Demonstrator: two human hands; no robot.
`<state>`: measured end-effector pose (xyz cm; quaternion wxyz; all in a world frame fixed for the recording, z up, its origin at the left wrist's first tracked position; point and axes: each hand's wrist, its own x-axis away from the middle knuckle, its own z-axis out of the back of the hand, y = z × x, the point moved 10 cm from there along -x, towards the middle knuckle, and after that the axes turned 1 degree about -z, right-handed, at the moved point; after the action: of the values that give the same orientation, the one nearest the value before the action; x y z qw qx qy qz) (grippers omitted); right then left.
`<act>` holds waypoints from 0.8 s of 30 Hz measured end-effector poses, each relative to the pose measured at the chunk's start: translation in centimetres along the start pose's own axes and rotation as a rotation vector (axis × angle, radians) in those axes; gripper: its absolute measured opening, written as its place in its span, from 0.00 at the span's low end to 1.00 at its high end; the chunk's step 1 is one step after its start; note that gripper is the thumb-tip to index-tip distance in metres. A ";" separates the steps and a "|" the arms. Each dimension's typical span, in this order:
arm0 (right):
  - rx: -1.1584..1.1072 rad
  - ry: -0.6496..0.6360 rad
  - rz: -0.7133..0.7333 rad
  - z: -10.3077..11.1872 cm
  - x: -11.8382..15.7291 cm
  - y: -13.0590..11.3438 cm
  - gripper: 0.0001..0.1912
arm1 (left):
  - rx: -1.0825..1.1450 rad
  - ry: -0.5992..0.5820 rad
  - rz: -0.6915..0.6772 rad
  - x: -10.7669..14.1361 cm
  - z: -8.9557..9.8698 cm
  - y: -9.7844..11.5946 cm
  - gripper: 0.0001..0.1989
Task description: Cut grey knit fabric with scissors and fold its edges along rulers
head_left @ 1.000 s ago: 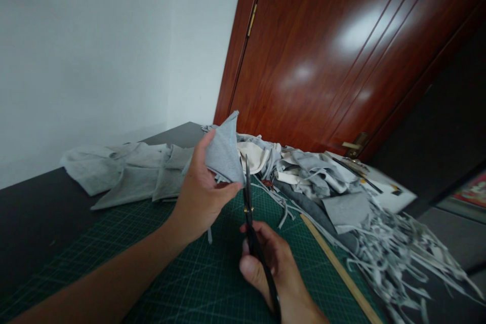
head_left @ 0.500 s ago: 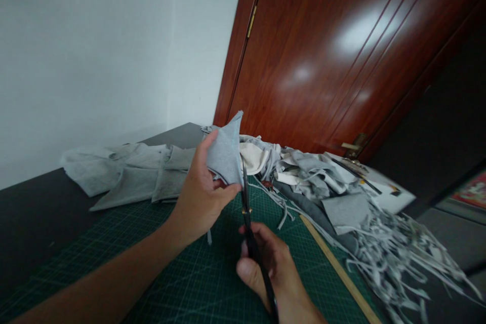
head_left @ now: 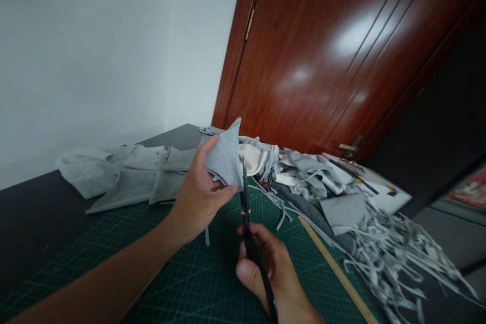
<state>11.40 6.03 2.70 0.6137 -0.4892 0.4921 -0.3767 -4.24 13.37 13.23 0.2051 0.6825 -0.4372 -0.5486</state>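
Note:
My left hand (head_left: 199, 195) pinches a light grey piece of fabric (head_left: 225, 158) between thumb and fingers, holding it up above the mat. The cloth tapers to a point at its top, and its right edge is nearly upright. In my right hand (head_left: 268, 266) is a pair of black scissors (head_left: 246, 212), fingers and thumb closed about the handles. Their blades point up and lie along the lower right edge of the fabric, close to my left thumb. Whether cloth lies between the blades I cannot tell.
A green cutting mat (head_left: 182, 283) covers the dark table (head_left: 30, 228). Grey fabric pieces (head_left: 136, 182) lie at left. Along the right are a wooden ruler (head_left: 337, 268), heaped grey and white cloth (head_left: 304, 172) and tangled fabric strips (head_left: 391, 253). A brown door (head_left: 322, 61) stands behind.
The fabric in my left hand has dropped slightly at its tip. The scissors stay at its right edge, and both hands keep their hold. The view has shifted a little.

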 end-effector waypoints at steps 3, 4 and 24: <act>0.018 -0.011 -0.009 0.0 0.0 -0.1 0.34 | -0.019 0.006 -0.015 -0.1 0.1 0.0 0.51; 0.023 -0.018 -0.012 -0.1 0.0 -0.1 0.34 | -0.031 0.008 -0.022 -0.1 0.1 0.0 0.51; -0.056 -0.011 0.015 -0.2 -0.1 -0.3 0.28 | -0.093 0.059 0.021 0.5 0.1 -0.1 0.51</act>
<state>11.19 5.98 3.00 0.6052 -0.5044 0.5028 -0.3556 -4.31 12.99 12.82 0.2553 0.6834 -0.4121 -0.5459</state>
